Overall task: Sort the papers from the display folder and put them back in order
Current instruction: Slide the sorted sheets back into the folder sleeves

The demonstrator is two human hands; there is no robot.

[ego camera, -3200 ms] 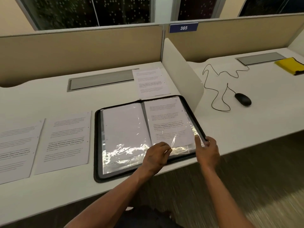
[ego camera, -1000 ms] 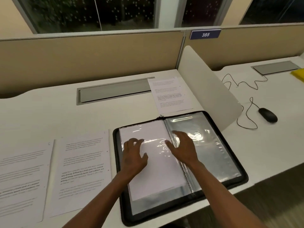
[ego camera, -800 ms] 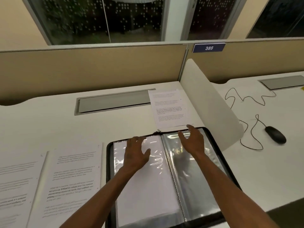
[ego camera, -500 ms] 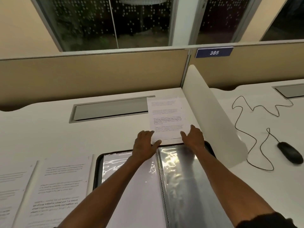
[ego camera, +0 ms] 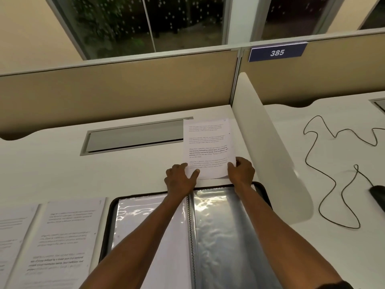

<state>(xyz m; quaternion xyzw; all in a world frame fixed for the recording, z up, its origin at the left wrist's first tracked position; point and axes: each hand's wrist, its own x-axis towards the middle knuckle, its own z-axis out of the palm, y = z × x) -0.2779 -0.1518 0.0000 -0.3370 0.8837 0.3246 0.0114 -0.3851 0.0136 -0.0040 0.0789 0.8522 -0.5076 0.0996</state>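
Note:
The black display folder [ego camera: 263,191] lies open on the white desk in front of me, its clear sleeves shining. A printed sheet [ego camera: 207,142] lies beyond the folder's top edge, beside the divider. My left hand [ego camera: 180,179] pinches the sheet's lower left corner, thumb on top. My right hand [ego camera: 241,171] grips the lower right corner, which lifts slightly off the desk. Two more printed sheets lie left of the folder, one [ego camera: 66,240] next to it and another [ego camera: 10,243] at the frame's edge.
A white curved divider [ego camera: 270,142] stands right of the sheet. A grey cable hatch [ego camera: 135,135] sits in the desk behind. On the neighbouring desk lie a black mouse [ego camera: 378,195] and its looping cable [ego camera: 325,174]. A beige partition runs along the back.
Both hands left the folder's sleeves and reached forward to the sheet beyond it. They now hold its lower corners, and the near edge has begun lifting.

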